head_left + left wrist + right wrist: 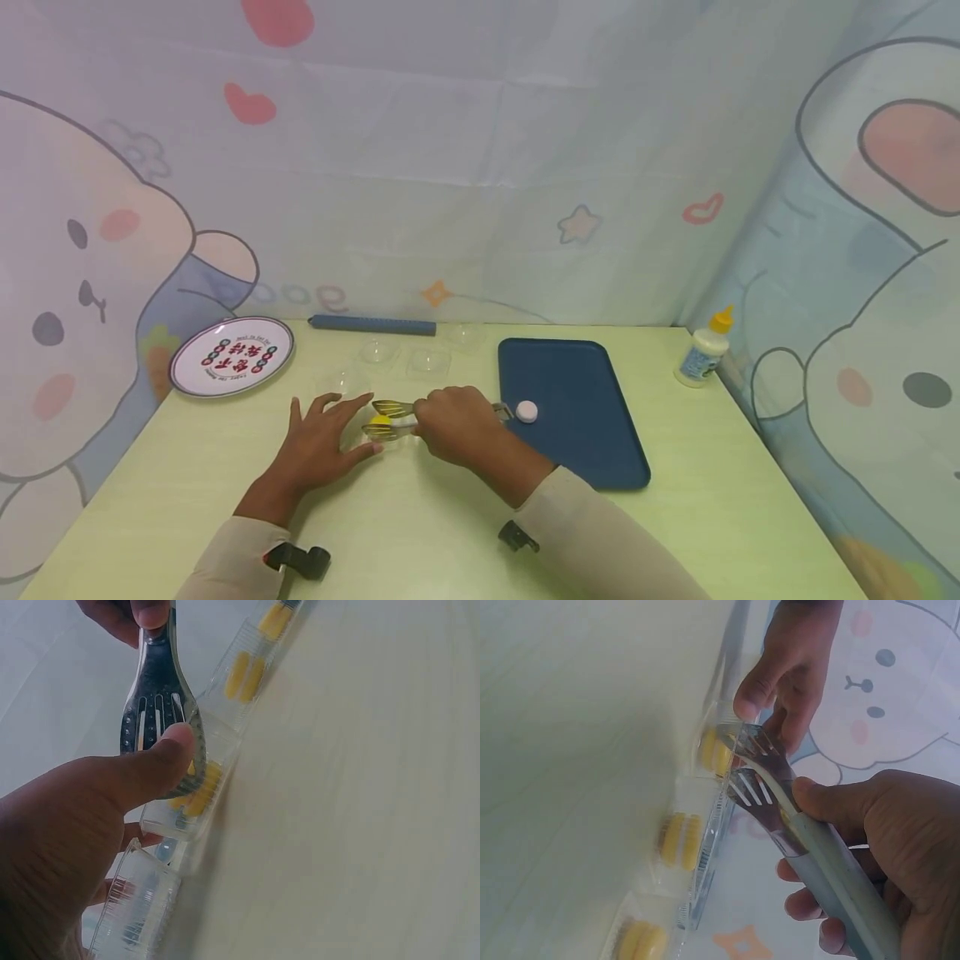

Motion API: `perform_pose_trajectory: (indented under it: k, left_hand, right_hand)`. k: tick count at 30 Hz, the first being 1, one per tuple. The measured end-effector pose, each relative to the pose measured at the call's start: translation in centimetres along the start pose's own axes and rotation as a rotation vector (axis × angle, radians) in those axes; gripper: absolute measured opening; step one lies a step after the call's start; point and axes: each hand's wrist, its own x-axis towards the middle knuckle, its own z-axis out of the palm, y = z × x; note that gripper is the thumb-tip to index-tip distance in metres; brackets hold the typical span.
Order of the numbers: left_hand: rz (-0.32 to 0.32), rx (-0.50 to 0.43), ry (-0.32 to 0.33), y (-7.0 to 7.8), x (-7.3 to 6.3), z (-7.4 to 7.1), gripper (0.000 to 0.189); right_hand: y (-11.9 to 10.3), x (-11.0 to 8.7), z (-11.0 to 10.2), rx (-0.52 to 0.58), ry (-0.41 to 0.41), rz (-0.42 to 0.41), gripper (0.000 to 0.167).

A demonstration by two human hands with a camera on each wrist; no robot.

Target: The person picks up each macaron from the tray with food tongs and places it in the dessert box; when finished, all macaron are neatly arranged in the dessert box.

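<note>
Tongs (397,408) in right fingers (435,408), left fingers (351,407) wide, pale table (427,533) below, cartoon backdrop (420,175) behind.

Behind the tabletop (720,467) hangs a curtain (420,167). Along the rear edge lies a long bar (371,325), with a plate (232,357) left of it and, at the far right, a bottle (705,348). Several small containers (428,361) sit before and beside the bar, some with macarons (681,840) inside. Right of them, short of the bottle, lies a tray (577,450); one macaron (527,412) rests on it near its left edge. Between the left grip (318,446) and the tray, the right grip (457,425) holds tongs (825,855), tips leftward.
</note>
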Motion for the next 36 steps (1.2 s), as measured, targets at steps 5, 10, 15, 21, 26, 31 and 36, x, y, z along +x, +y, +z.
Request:
perform_pose_trajectory:
  k: [5,10,15,21,26,31,36]
  left_hand:
    - [0.004,0.005,0.008,0.1,-0.1,0.0,0.083]
    - [0.003,0.01,0.024,-0.1,-0.2,-0.5,0.089]
    - [0.016,0.013,0.055,-0.7,-0.8,-1.6,0.088]
    - [0.059,-0.007,0.092,-2.2,-1.8,-2.5,0.083]
    - [0.027,-0.07,0.085,-3.7,-2.4,-2.7,0.083]
    - [-0.005,-0.133,0.074,-4.9,-2.9,-2.4,0.085]
    - [0.006,-0.197,0.09,-5.7,-3.2,-1.9,0.084]
  right_hand:
    - [0.4,-0.3,0.0,-0.016,0.008,0.014,0.029]
    - [1.3,-1.3,0.3,0.046,0.058,0.038,0.028]
    - [2.6,-2.5,0.9,0.112,0.165,0.044,0.027]
    - [4.3,-4.1,1.9,0.132,0.266,0.06,0.028]
    - [5.3,-5.1,2.4,0.155,0.248,0.107,0.029]
    - [6.0,-5.7,2.6,0.182,0.219,0.153,0.029]
    - [6.5,-6.4,3.1,0.166,0.229,0.168,0.031]
